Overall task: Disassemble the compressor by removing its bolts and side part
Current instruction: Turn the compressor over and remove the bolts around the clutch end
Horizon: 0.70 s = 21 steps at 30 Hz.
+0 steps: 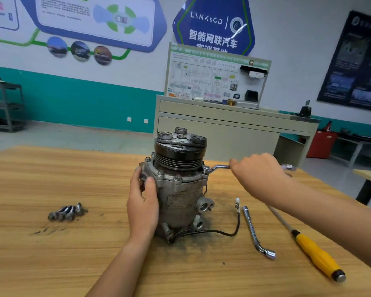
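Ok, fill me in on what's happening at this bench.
A person is taking apart a compressor standing upright on the wooden table. The left hand grips its upper flange, while the right hand holds a bent wrench set on the flange's right side. Loose bolts lie to the left; an L-shaped socket wrench and a yellow-handled screwdriver lie to the right.

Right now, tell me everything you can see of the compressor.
The compressor stands upright on the wooden table, a grimy grey cast-metal cylinder with a dark grooved pulley on top. Bolts sit in its upper flange; ports jut out low on the right, and a black wire trails from its base. The left hand grips its left side; the right hand holds a bent wrench set on a flange bolt at its right.
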Available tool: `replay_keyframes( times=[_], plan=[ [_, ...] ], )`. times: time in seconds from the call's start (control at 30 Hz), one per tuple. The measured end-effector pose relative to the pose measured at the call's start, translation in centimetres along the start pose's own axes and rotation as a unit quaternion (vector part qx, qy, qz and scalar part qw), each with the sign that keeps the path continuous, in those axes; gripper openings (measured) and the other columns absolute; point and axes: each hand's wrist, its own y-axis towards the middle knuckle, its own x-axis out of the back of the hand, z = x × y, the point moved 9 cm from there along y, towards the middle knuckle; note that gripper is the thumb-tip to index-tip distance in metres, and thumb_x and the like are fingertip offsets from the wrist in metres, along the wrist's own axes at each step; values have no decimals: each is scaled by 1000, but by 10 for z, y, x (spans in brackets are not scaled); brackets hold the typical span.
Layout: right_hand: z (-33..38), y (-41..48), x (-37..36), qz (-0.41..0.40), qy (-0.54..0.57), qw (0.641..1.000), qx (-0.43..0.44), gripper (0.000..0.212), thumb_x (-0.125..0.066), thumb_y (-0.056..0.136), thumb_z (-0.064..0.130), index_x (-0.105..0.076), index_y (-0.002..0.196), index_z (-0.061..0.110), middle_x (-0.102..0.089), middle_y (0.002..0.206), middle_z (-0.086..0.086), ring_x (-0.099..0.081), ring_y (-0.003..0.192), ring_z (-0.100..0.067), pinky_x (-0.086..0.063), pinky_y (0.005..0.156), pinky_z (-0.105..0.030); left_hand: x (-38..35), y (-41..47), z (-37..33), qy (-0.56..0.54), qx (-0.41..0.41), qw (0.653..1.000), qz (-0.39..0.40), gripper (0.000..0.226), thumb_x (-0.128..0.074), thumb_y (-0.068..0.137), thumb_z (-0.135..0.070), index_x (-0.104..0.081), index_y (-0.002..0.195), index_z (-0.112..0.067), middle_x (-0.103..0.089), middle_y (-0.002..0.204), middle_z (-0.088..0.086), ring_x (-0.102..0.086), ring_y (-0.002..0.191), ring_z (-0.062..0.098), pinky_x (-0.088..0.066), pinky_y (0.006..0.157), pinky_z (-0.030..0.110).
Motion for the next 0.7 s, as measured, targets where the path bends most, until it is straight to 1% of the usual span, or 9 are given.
replay_keyframes(
  times=[0.07, 0.13, 0.27, 0.33, 0.37, 0.43, 0.53, 0.6, 0.7],
  plan=[
    [-5, 16, -3, -17, 22, 1000, -14, 28, -48, 92, 5, -47, 119, 13, -49, 73, 2, -60, 77, -19, -34, 54, -26, 0, 0, 0, -4, 0, 1000, -2, 43, -42, 97, -27, -41, 140, -25, -45, 115, -19, -38, 104, -7, -29, 90, 18],
    [-3, 32, -11, -32, 56, 997, -30, 27, -46, 92, 3, -47, 118, 11, -60, 93, -3, -61, 89, -23, -39, 62, -30, 0, 0, 1, -5, 1, 1000, 0, 42, -41, 97, -27, -40, 140, -25, -45, 115, -21, -38, 105, -6, -29, 91, 18],
    [7, 52, -16, -109, 131, 985, -33, 27, -44, 92, 3, -48, 118, 10, -60, 108, -7, -56, 98, -24, -38, 66, -28, 0, 1, 3, 1, 7, 1000, 8, 42, -41, 97, -30, -40, 139, -28, -41, 99, -36, -38, 102, -8, -29, 89, 19],
    [4, 52, -13, -142, 142, 979, -24, 34, -41, 94, 5, -46, 126, 12, -60, 112, -8, -56, 101, -24, -43, 73, -29, 0, 0, 2, 2, 7, 1000, 12, 42, -40, 98, -30, -39, 140, -28, -42, 101, -32, -38, 104, -6, -29, 89, 19],
    [-2, 49, -11, -155, 152, 976, -31, 38, -39, 95, 4, -42, 131, 12, -61, 110, -8, -57, 98, -25, -44, 73, -31, -1, 0, 1, 2, 6, 1000, 14, 42, -40, 98, -30, -39, 140, -28, -44, 105, -28, -38, 106, -5, -30, 89, 20],
    [-21, 33, -7, -182, 212, 957, -78, 44, -37, 97, 6, -32, 141, 10, -61, 88, -10, -57, 75, -26, -39, 57, -33, 0, 0, 1, 2, 2, 1000, 15, 42, -39, 98, -31, -39, 140, -28, -44, 112, -23, -39, 108, -3, -30, 89, 20],
    [-41, -3, 4, -222, 299, 920, -120, 49, -41, 98, 10, -26, 144, 7, -43, 58, -2, -36, 43, -17, -25, 44, -25, -1, 0, 1, 4, 1, 1000, 14, 42, -39, 98, -30, -39, 140, -27, -44, 106, -27, -38, 104, -8, -30, 86, 17],
    [-39, -25, 11, -211, 260, 937, -100, 53, -47, 94, 5, -29, 143, 12, -36, 53, 4, -27, 38, -10, -17, 39, -21, -1, 0, 1, 6, -2, 1000, 14, 42, -39, 98, -30, -39, 140, -26, -42, 101, -31, -37, 98, -14, -29, 82, 12],
    [-24, -44, 6, -118, 210, 967, -85, 65, -43, 92, 6, -14, 144, 30, -35, 56, 8, -31, 43, -8, -18, 37, -23, -2, 0, 0, 6, -2, 1000, 15, 41, -38, 99, -30, -39, 140, -26, -45, 105, -26, -38, 101, -10, -30, 85, 16]
  ],
)
